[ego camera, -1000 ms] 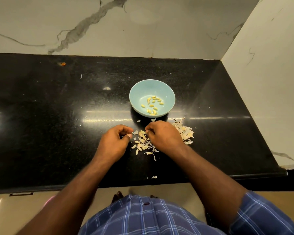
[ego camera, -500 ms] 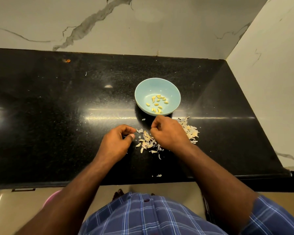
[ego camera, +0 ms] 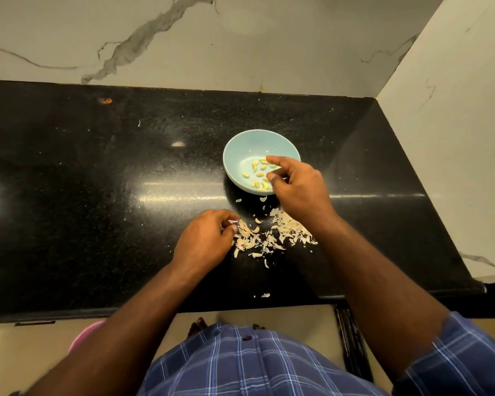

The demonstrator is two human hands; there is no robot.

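The right hand (ego camera: pixel 297 190) is hanging over the near right side of the light blue bowl (ego camera: pixel 240 150), with its first finger and thumb held apart and the other fingers loosely bent. The bowl is sitting on the shiny black counter (ego camera: pixel 97 195), a little past the hands. Inside it, small yellow peeled cloves (ego camera: pixel 260 175) are lying on the bottom, and some are hiding under the right hand. The left hand (ego camera: pixel 203 241) is resting low on the counter, closer to the person, with its fingers curled in. Its thumb and fingertips are pinching a small pinkish bit (ego camera: pixel 232 222); it is too tiny to tell just what it is. Right beside that hand, a pile of dry pale skins (ego camera: pixel 269 235) is lying spread out on the counter, and it is reaching under the right wrist. One stray skin (ego camera: pixel 265 295) is lying alone near the front edge. A tiny orange speck (ego camera: pixel 107 100) is sitting far back on the left. White marble walls (ego camera: pixel 240 38) are standing behind and to the right of the counter. A blue checked shirt (ego camera: pixel 240 364) is showing at the bottom.
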